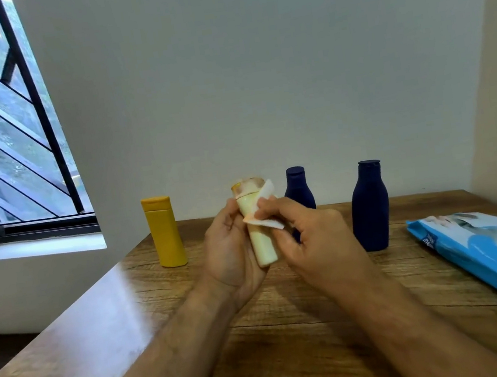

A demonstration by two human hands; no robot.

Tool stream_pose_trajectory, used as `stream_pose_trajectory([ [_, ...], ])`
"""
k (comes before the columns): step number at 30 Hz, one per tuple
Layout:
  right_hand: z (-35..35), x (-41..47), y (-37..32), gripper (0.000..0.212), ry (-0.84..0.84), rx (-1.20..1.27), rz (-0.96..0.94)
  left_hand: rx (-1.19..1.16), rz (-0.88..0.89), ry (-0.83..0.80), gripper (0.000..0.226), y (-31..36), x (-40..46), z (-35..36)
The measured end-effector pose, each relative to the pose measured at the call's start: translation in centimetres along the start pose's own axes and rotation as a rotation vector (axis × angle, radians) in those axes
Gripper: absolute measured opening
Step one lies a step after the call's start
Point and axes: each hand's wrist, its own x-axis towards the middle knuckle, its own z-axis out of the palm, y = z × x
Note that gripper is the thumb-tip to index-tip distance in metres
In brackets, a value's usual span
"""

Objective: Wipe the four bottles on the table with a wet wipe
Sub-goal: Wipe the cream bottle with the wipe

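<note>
Both hands meet at the centre of the frame. Left hand (229,251) curls round the lower body of a pale cream plastic bottle (260,234), holding it lifted off the tabletop and nearly upright, probably so every side can be reached. Right hand (304,234) pinches a folded white wet wipe (264,210) against the bottle's upper part, just below its yellowish cap, which suits rubbing along the body.

Outward, three more bottles stand upright on the brown wood-grain tabletop (131,316): a squat yellow plastic bottle (165,232) left of the hands, a dark blue rounded bottle (298,189) partly hidden behind the right hand, and a taller dark blue bottle (369,206) further right. At the right edge lies a blue soft pack of wipes (485,247), within easy reach.

Behind is a plain pale wall; a barred window (2,127) fills the upper left.
</note>
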Motion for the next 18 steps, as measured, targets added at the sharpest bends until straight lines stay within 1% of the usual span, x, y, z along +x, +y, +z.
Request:
stream_pose_trajectory([
  [3,0.1,-0.1,0.1,0.033,-0.028,0.030,0.001,-0.005,0.011,0.026,0.058,0.0,0.2,-0.1],
  [7,0.5,-0.1,-0.3,0.027,-0.156,-0.060,0.025,-0.021,0.077,0.105,0.060,0.9,1.0,-1.2],
  [9,0.5,-0.3,-0.4,0.027,-0.182,-0.083,0.014,-0.024,0.081,0.127,0.060,1.2,1.2,-1.6],
  [11,0.5,-0.3,-0.2,0.030,-0.163,-0.094,-0.019,-0.003,0.051,0.119,0.060,0.8,1.0,-1.2],
  [14,0.3,-0.1,0.3,0.035,-0.045,-0.102,-0.070,0.125,0.017,0.086,0.056,-0.5,0.3,-0.5],
  [16,0.2,0.0,0.4,0.035,0.023,-0.094,-0.055,0.165,-0.012,0.058,0.055,-1.3,0.2,-0.2],
  [18,0.4,0.0,0.3,0.034,0.026,-0.089,-0.028,0.164,-0.005,0.078,0.055,-1.5,0.2,-0.2],
])
